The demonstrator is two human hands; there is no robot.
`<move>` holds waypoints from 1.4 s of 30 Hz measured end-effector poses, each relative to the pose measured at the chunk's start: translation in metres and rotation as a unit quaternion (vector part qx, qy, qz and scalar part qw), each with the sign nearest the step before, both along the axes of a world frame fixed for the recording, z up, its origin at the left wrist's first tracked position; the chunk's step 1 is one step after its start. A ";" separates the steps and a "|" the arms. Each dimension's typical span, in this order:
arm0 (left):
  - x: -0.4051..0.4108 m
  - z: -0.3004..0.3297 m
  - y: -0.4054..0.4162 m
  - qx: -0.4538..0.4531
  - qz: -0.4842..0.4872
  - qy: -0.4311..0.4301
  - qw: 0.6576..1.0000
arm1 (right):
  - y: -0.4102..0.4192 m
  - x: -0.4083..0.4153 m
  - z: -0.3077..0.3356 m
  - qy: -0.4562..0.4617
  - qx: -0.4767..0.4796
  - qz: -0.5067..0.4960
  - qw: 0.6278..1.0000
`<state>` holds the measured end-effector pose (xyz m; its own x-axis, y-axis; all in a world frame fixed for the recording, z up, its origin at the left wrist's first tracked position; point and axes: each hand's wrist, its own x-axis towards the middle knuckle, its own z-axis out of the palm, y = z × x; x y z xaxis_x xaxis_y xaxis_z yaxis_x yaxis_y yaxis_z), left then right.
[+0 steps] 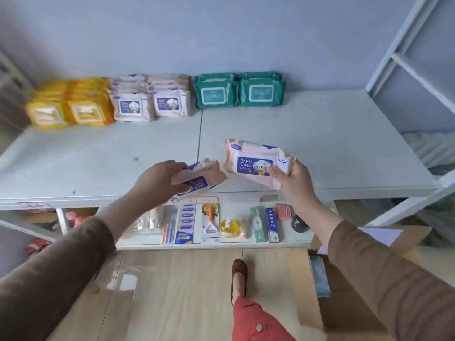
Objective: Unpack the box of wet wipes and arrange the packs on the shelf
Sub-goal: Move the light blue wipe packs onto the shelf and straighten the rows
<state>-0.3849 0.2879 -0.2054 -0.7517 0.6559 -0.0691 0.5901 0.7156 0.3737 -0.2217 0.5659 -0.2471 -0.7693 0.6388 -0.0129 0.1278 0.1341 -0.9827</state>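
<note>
From my feed, both arms wear long brown sleeves of a soft, slightly fuzzy knit; the left sleeve (56,271) and the right sleeve (394,274) each stop short of the wrist, leaving the left hand (157,178) and the right hand (293,178) bare. Low in the near middle I see a leg in coral-red trousers (256,321) with one small round silver button, and a brown slip-on shoe (239,276) on the foot

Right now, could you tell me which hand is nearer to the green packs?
Right. The right hand holds a pink pack below the green packs, slightly right; the left hand, with another pink pack, sits farther down-left.
</note>
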 end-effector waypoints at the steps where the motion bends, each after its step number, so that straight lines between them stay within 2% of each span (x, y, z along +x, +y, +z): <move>1: -0.020 0.003 -0.003 -0.001 0.006 0.003 1.000 | 0.001 -0.021 -0.001 0.006 0.004 0.005 1.000; 7: -0.135 0.012 -0.015 -0.045 0.060 0.012 0.997 | 0.009 -0.158 -0.016 -0.022 0.016 0.050 0.998; 14: -0.237 0.007 -0.038 -0.084 0.121 -0.012 0.989 | -0.020 -0.289 -0.021 -0.054 0.029 0.103 0.993; 21: -0.329 -0.009 -0.049 -0.101 0.068 -0.031 0.992 | -0.062 -0.376 -0.028 -0.074 0.016 0.070 0.995; 26: -0.387 -0.016 -0.043 -0.110 0.015 0.018 0.994 | -0.077 -0.412 -0.037 -0.117 0.050 0.002 0.992; 30: -0.413 -0.023 -0.039 -0.077 -0.004 0.066 0.995 | -0.079 -0.418 -0.037 -0.124 0.071 -0.043 0.989; 33: -0.416 -0.028 -0.042 -0.080 -0.022 0.101 0.991 | -0.080 -0.416 -0.042 -0.131 0.066 -0.047 0.988; 37: -0.410 -0.041 -0.053 -0.058 -0.077 0.208 0.973 | -0.094 -0.410 -0.051 -0.142 0.078 -0.078 0.984; 42: -0.408 -0.057 -0.051 -0.075 -0.062 0.227 0.969 | -0.108 -0.426 -0.055 -0.150 0.081 -0.074 0.983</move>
